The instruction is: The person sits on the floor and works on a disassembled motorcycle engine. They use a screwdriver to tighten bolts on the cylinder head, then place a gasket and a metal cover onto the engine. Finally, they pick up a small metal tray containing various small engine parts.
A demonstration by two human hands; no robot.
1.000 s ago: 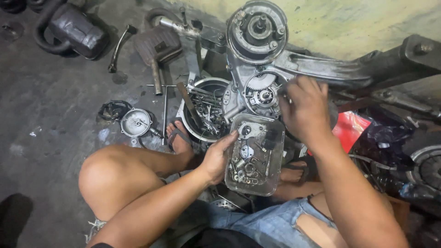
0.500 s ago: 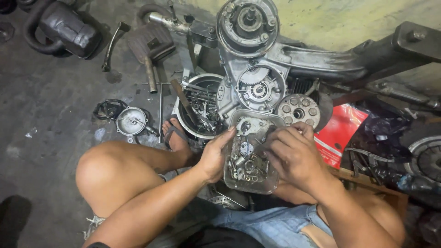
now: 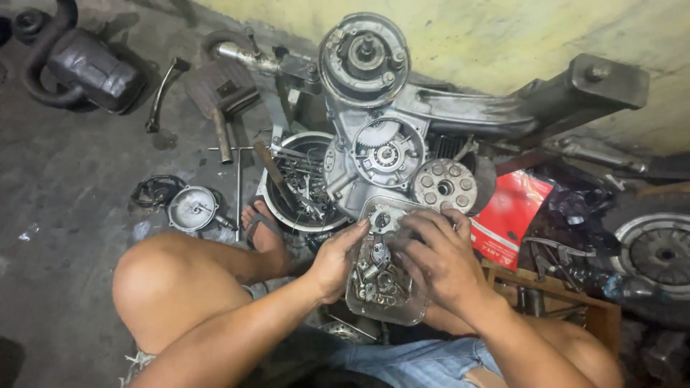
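1. Head view, looking down past my bare knee (image 3: 154, 284) to the concrete floor (image 3: 65, 215), where I sit in front of a stripped engine (image 3: 381, 144) that stands by a yellowish wall (image 3: 503, 36).
2. My left hand (image 3: 336, 260) grips the left edge of a clear plastic tray (image 3: 384, 276), thumb on its rim and fingers curled around the side, so it is closed on the tray.
3. My right hand (image 3: 435, 255) lies over the tray's right half with the fingers bent down into it, fingertips among the small bolts and metal parts (image 3: 374, 276) (whether they pinch one I cannot tell).
4. The tray sits just below the engine, resting across my lap between both hands.
5. A round perforated clutch disc (image 3: 444, 185) sits at the engine's lower right, just above my right hand.
6. A metal basin full of tools (image 3: 302, 183) stands left of the engine, next to my sandalled foot (image 3: 262, 228).
7. A round gauge dial (image 3: 192, 208) lies on the floor further left.
8. A red packet (image 3: 517, 212) lies right of the engine, near a wheel hub (image 3: 658, 251).
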